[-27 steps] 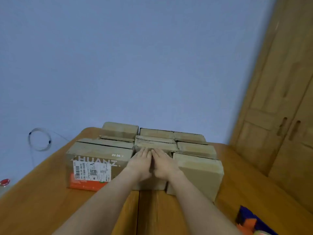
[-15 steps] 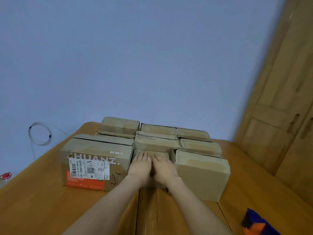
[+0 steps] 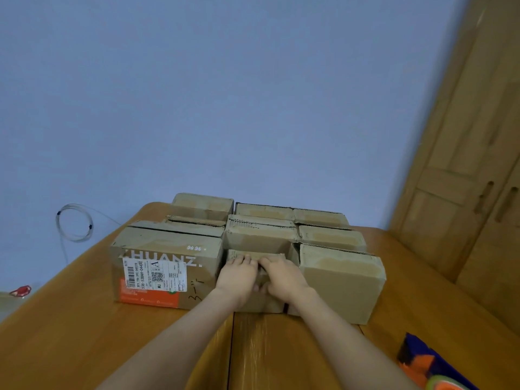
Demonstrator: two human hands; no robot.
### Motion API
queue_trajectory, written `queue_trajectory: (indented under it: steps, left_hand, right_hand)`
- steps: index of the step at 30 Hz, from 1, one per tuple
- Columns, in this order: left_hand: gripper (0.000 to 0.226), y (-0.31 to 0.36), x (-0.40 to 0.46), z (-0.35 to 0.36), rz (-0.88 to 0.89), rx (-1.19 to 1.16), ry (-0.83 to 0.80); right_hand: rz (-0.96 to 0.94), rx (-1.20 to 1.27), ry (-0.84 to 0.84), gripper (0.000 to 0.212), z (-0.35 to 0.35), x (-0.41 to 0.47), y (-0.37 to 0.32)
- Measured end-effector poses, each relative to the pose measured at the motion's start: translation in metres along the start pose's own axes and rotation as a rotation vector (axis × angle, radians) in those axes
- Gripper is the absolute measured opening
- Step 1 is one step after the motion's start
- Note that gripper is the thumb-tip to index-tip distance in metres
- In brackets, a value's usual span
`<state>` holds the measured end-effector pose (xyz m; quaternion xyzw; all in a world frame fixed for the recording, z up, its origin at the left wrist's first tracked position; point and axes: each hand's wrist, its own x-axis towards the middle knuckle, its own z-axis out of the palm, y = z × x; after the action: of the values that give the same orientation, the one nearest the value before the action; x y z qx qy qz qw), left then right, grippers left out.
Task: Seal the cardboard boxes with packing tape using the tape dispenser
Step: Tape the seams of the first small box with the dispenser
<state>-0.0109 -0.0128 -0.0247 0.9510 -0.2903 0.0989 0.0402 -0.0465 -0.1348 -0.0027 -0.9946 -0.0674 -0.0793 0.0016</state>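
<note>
Both bare forearms reach up from the lower edge of the frame and converge at centre. The left hand [image 3: 237, 275] and right hand [image 3: 284, 275] lie side by side, palms down, almost touching, fingers extended and pointing toward the top.

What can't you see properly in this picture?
- Small box, head view: the hands, left and right, cover most of its front and top.
- Label on the big box: print too small to read.
- Blue and orange thing: cut off by the bottom edge, so unknown.
- Tape dispenser: not identifiable anywhere.
</note>
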Motion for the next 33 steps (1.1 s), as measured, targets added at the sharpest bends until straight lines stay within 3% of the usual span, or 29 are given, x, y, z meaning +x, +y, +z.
queue_trajectory:
  steps: [19, 27, 33]
  left_hand:
    - [0.066, 0.012, -0.100, -0.017, 0.100, -0.033, 0.039]
    - [0.066, 0.006, -0.147, -0.023, 0.184, -0.100, 0.125]
    - [0.083, 0.007, -0.140, -0.016, 0.199, -0.045, 0.044]
  right_hand:
    - [-0.083, 0.129, 0.026, 0.063, -0.005, -0.085, -0.029]
    - [-0.134, 0.140, 0.154, 0.067, 0.007, -0.137, -0.047]
    - [-0.082, 0.087, 0.224, 0.070, 0.020, -0.144, -0.049]
